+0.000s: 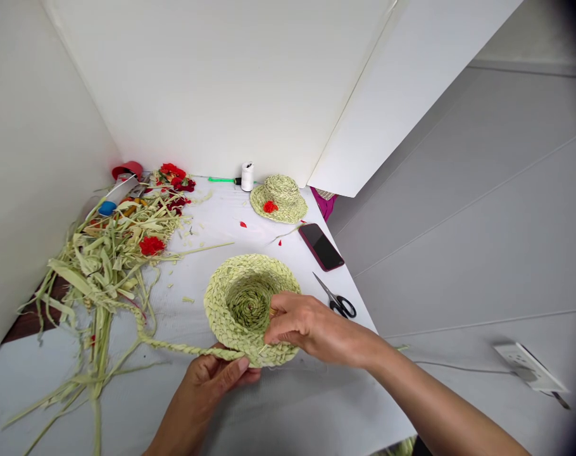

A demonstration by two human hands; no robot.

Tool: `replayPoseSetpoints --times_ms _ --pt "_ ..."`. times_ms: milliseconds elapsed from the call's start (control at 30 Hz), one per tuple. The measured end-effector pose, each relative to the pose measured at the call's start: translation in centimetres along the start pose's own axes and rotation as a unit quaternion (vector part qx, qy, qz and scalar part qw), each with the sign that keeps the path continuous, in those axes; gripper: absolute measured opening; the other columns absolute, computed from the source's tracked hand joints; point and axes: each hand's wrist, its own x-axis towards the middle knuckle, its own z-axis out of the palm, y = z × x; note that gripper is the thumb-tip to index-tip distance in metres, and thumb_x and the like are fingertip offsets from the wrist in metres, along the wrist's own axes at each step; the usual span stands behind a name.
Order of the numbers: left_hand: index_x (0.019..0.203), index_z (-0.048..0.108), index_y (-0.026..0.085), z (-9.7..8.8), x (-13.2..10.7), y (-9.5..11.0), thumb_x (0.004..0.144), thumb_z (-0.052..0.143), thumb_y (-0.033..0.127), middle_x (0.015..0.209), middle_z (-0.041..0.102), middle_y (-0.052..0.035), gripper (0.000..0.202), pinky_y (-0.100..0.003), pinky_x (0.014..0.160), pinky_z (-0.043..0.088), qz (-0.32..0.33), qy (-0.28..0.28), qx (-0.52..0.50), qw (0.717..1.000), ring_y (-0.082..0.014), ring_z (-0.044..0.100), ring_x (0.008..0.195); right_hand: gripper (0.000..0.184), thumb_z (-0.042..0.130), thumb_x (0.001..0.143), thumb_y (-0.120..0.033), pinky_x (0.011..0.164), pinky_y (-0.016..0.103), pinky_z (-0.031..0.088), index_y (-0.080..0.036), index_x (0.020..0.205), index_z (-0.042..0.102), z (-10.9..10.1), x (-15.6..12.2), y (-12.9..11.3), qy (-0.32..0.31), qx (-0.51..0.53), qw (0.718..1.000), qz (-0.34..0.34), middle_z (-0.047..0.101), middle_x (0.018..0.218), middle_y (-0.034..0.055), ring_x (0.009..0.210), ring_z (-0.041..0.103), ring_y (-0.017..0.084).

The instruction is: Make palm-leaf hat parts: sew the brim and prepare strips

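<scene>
Woven hat (288,196) at rear of table (207,221), crown up; red flower (270,206) on its brim. White thread spool (247,177) upright just left of it. Phone (322,247) at right edge — face up, screen dark. Black-handled scissors (336,297) near phone. Red container (127,170), far left corner. Wall socket (530,366), lower right — thin cable (463,367) beside it.

Held hat (250,305) taken as landmark | braid (188,348) led left from its near rim | strip pile (112,247) spread to its left | second hat (281,190) and spool (247,177) set behind it | phone (322,247) laid behind it, rightward | scissors (335,298) laid to its right
</scene>
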Motion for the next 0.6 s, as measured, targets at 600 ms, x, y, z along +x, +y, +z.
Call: replayPoseSetpoints --times_ms 600 --pt "0.078 0.077 0.015 0.2 0.4 -0.4 0.061 0.082 0.043 0.081 0.076 -0.0073 0.033 -0.034 0.078 0.055 0.042 -0.022 -0.051 0.998 -0.0264 0.069 0.082 0.012 0.05 0.09 -0.009 0.055 0.029 0.039 -0.011 0.094 0.06 3.1 -0.4 -5.4 0.047 -0.367 0.925 -0.09 0.058 0.078 0.0065 0.07 0.052 0.018"
